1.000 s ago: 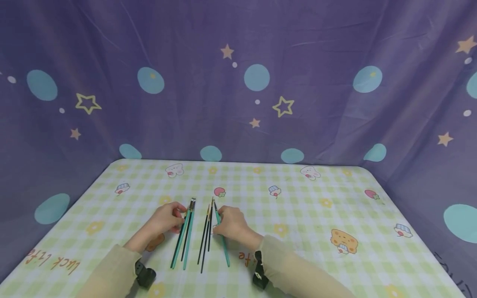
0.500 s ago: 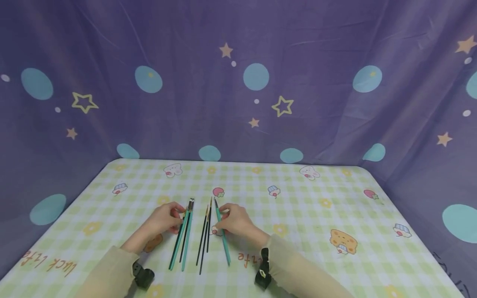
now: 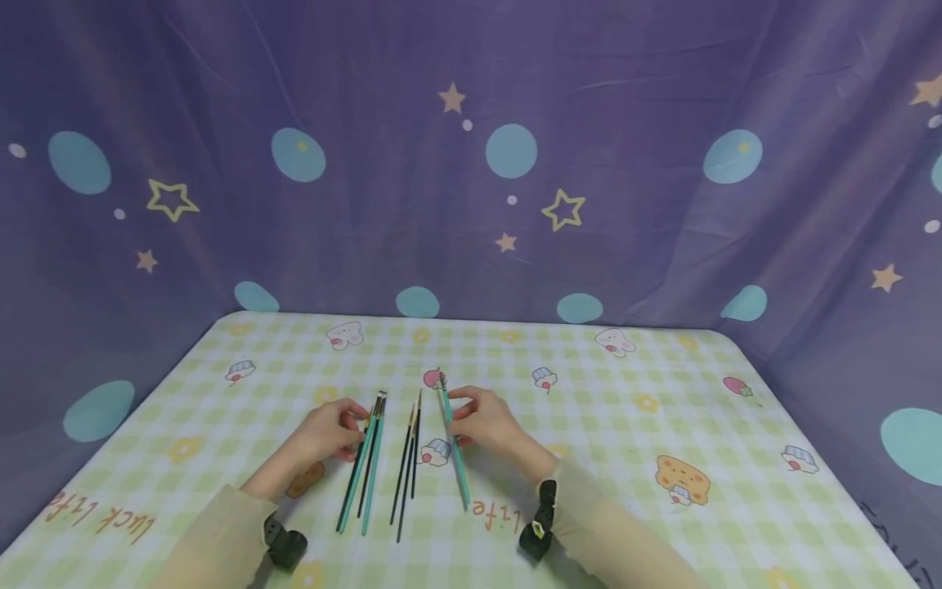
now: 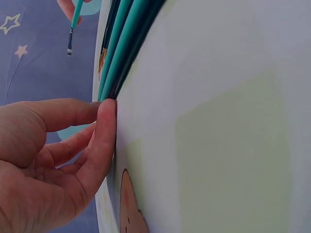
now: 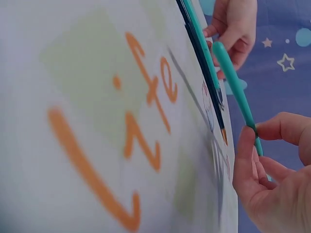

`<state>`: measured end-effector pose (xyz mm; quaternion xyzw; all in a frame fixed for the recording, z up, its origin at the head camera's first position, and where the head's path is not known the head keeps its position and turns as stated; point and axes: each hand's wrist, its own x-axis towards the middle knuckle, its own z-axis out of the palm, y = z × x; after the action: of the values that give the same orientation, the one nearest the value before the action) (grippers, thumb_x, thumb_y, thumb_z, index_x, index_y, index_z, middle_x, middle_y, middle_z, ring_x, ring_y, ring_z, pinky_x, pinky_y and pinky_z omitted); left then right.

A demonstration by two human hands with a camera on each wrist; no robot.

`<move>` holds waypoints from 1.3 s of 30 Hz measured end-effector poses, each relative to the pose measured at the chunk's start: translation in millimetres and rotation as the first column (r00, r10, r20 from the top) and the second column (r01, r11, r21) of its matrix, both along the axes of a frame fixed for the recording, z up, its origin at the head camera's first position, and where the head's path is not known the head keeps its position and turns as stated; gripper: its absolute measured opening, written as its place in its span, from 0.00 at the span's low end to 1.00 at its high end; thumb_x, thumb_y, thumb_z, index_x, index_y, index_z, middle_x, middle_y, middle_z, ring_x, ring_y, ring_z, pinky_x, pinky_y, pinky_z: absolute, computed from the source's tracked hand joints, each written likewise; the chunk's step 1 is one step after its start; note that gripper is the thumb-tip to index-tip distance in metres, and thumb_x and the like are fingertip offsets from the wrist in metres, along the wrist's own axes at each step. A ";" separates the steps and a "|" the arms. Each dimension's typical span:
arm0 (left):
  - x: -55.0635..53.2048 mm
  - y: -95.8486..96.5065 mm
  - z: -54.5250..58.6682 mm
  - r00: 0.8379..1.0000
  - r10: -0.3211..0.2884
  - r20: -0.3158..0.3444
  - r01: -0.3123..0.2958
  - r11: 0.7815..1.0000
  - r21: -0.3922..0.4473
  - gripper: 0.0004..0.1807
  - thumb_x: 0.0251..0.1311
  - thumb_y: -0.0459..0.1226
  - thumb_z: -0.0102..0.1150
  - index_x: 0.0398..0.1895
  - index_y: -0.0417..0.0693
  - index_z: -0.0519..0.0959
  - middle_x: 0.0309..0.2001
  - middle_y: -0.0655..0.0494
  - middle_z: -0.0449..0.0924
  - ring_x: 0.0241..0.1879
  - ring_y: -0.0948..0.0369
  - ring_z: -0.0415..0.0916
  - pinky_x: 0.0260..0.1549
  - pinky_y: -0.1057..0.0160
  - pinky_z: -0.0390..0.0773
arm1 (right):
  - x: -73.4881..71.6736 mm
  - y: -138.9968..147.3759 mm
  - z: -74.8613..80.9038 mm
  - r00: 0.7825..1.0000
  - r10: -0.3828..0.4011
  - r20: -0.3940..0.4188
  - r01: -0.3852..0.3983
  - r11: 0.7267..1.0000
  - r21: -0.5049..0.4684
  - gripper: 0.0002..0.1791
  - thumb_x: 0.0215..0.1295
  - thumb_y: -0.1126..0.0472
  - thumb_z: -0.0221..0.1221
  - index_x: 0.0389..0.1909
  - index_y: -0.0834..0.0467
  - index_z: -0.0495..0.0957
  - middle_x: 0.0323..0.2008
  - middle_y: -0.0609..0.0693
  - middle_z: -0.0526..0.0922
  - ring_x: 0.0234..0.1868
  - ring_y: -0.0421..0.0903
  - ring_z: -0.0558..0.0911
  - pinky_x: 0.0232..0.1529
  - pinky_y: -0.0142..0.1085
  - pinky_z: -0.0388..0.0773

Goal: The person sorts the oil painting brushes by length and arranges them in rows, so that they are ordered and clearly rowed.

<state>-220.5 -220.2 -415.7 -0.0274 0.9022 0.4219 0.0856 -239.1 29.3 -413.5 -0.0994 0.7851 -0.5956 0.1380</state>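
My right hand [image 3: 486, 419] pinches a teal paintbrush [image 3: 458, 466] between thumb and fingers. In the right wrist view this brush [image 5: 232, 80] is raised over the cloth, which shows a thin shadow. My left hand [image 3: 324, 429] is at the left group of teal and dark paintbrushes [image 3: 370, 466], its thumb and finger pinching near their bristle end. The left wrist view shows those fingertips [image 4: 108, 109] meeting at the brush group [image 4: 121, 48]; the brush tips there are hidden behind the fingers. Between the hands lie several thin dark paintbrushes [image 3: 405, 474] with gold ferrules.
A green-and-white checked cloth [image 3: 589, 507] with printed cartoons and lettering covers the table. Behind it hangs a purple curtain [image 3: 618, 229] with stars and blue dots. Each wrist wears a small black camera, such as the left one [image 3: 285, 546].
My right hand has lifted the teal paintbrush and carried it right and slightly away, apart from the dark paintbrushes. My left hand has stayed at the left group.
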 end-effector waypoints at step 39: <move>3.3 -2.6 4.1 0.998 -0.054 -0.012 0.055 0.997 0.056 0.17 0.52 0.27 0.56 0.47 0.33 0.70 0.27 0.47 0.69 0.18 0.59 0.74 0.19 0.63 0.80 | -39.4 94.0 4.2 0.972 -0.230 -0.051 0.233 0.968 0.087 0.31 0.46 0.74 0.59 0.56 0.60 0.70 0.33 0.57 0.76 0.22 0.43 0.78 0.28 0.38 0.82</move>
<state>-217.2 -222.8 -411.5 0.0019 0.8907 0.4449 0.0932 -278.5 123.3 -409.3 -0.0126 0.8208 -0.5684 0.0562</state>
